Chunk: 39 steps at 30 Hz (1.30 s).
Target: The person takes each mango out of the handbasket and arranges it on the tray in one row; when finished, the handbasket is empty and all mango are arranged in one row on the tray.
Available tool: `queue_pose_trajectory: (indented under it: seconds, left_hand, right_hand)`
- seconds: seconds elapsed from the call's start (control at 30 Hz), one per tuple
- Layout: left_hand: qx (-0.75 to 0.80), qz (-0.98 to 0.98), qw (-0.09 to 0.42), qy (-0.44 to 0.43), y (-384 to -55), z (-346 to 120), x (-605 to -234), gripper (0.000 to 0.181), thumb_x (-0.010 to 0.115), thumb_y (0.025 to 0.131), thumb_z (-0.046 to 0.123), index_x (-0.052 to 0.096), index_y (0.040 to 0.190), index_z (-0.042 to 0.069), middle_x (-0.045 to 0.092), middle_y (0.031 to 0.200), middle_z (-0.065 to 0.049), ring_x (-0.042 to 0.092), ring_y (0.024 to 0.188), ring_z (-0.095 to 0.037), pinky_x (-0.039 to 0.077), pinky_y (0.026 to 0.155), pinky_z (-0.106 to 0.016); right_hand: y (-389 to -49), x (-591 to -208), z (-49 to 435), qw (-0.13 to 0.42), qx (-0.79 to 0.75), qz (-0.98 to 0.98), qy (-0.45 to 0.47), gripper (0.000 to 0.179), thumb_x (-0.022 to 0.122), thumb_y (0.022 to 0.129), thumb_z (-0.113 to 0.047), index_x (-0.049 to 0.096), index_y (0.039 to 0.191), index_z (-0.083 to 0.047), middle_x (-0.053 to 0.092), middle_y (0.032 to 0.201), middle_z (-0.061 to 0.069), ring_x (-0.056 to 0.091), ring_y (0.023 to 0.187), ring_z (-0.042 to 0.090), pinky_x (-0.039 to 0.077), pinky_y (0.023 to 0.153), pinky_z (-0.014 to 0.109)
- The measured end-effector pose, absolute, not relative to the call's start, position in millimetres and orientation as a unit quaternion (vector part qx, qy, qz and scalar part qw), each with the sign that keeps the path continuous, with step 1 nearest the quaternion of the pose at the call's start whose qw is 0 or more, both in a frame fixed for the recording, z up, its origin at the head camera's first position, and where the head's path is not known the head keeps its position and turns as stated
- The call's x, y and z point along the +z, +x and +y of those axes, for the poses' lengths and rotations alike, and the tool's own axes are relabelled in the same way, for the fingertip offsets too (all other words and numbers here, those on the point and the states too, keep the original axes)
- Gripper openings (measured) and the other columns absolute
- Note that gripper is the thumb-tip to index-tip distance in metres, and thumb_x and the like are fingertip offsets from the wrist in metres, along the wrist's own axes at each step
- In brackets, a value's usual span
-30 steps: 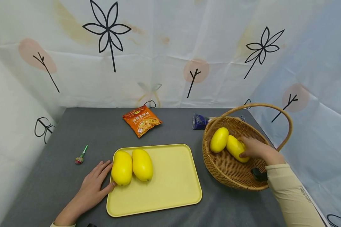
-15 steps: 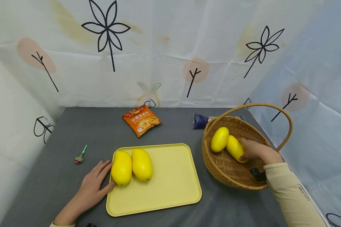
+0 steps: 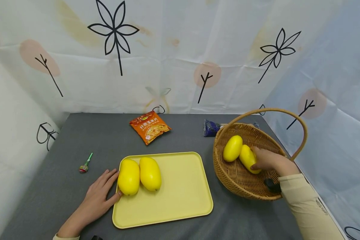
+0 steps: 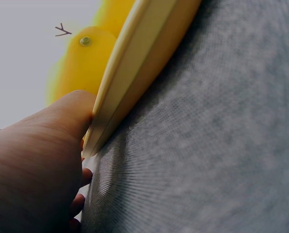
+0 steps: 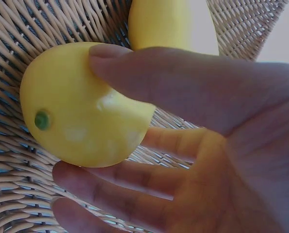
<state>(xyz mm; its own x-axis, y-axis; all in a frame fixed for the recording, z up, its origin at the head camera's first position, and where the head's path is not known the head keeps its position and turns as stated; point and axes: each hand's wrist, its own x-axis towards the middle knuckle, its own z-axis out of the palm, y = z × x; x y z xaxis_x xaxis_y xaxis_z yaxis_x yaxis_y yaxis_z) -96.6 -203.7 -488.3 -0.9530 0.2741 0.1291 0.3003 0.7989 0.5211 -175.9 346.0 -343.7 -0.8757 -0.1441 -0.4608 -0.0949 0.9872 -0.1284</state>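
Observation:
In the head view, my right hand [image 3: 268,160] reaches into a wicker basket [image 3: 237,181] and grips a yellow mango [image 3: 247,158]. The right wrist view shows the thumb across the top of this mango [image 5: 81,111], with its green stem end facing out and fingers along its lower side. Another mango [image 3: 232,148] lies beside it in the basket. My left hand [image 3: 97,196] rests at the left edge of a yellow tray [image 3: 183,186], fingers extended, thumb at the rim. Two mangoes lie side by side on the tray's left part, the nearer one [image 3: 128,177] close to that thumb.
An orange snack bag [image 3: 150,127] lies behind the tray. A lollipop [image 3: 85,164] is on the grey tabletop at left. Behind the basket sits a dark blue packet [image 3: 211,128], partly hidden. The basket's tall handle [image 3: 304,133] arches above the right hand.
The right hand's fingers have settled closer around the mango, and the basket and its mangoes have shifted very slightly. The left hand and the tray stay in place.

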Motion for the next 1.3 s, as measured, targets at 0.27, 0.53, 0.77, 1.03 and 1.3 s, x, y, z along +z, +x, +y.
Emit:
queue_pose_trajectory:
  seconds: [0.27,0.53,0.77,1.03,1.3]
  left_hand:
    - [-0.278,-0.949,0.018,-0.148,-96,-203,-487,0.068,0.064,0.09,0.04,0.04,0.146,0.009,0.036,0.148,-0.016,0.026,0.137,-0.043,0.024,0.097,-0.066]
    - [-0.277,-0.949,0.021,-0.15,-97,-203,-488,0.068,0.065,0.09,0.04,0.041,0.145,0.009,0.037,0.147,-0.017,0.027,0.137,-0.044,0.025,0.097,-0.066]
    - [-0.278,-0.948,0.024,-0.152,-97,-203,-488,0.067,0.064,0.09,0.04,0.041,0.145,0.009,0.037,0.147,-0.017,0.028,0.136,-0.044,0.026,0.097,-0.066]
    - [-0.276,-0.949,0.021,-0.152,-97,-204,-489,0.068,0.063,0.09,0.042,0.04,0.145,0.008,0.036,0.147,-0.017,0.026,0.137,-0.044,0.024,0.098,-0.066]
    - [-0.275,-0.948,0.031,-0.156,-97,-204,-490,0.067,0.063,0.091,0.041,0.04,0.145,0.009,0.037,0.147,-0.017,0.027,0.136,-0.044,0.025,0.097,-0.066]
  right_hand:
    - [-170,-339,342,0.238,-0.036,0.969,-0.052,0.081,0.069,0.086,-0.025,0.026,0.14,0.017,0.039,0.133,0.043,0.043,0.119,0.054,0.041,0.092,0.058]
    - [-164,-334,340,0.228,-0.027,0.972,-0.047,0.077,0.068,0.087,-0.024,0.031,0.138,0.018,0.043,0.129,0.042,0.046,0.116,0.053,0.043,0.089,0.057]
    - [-160,-331,342,0.22,-0.018,0.974,-0.047,0.074,0.069,0.086,-0.025,0.034,0.136,0.019,0.045,0.126,0.042,0.047,0.114,0.053,0.044,0.088,0.057]
    - [-156,-324,342,0.208,-0.007,0.977,-0.039,0.075,0.069,0.086,-0.026,0.036,0.135,0.019,0.043,0.127,0.043,0.047,0.113,0.053,0.043,0.089,0.058]
    - [-147,-316,340,0.199,-0.01,0.979,-0.033,0.074,0.069,0.086,-0.026,0.035,0.134,0.019,0.043,0.124,0.043,0.051,0.106,0.05,0.046,0.083,0.056]
